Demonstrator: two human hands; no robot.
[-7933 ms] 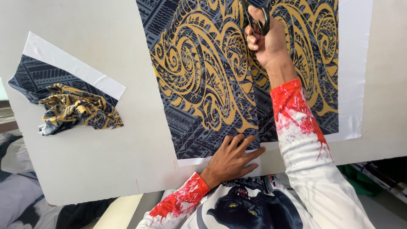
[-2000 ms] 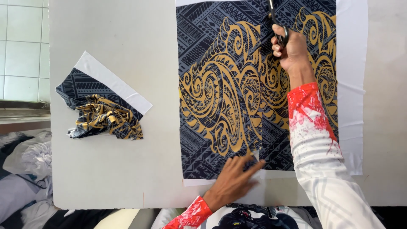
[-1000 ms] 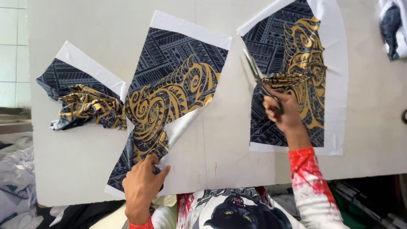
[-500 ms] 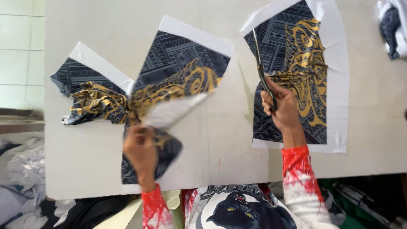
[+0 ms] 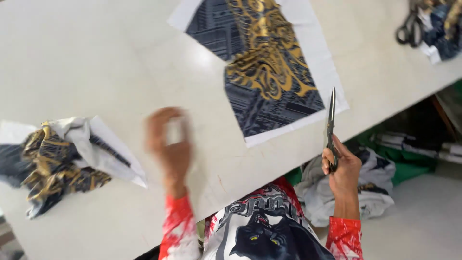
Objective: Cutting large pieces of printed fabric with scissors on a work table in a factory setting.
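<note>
Head view: right hand [image 5: 342,168] closed around scissors [image 5: 331,126], blades shut and upright off the table [image 5: 96,58] edge, clear of the printed fabric panel [image 5: 269,72]; left hand [image 5: 169,142] blurred, grip impossible to tell, beside crumpled offcuts [image 5: 62,159].

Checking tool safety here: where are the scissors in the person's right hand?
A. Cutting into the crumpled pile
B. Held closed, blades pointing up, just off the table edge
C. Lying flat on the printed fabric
B: the right hand grips the scissors with blades closed, upright beside the table edge.
</note>
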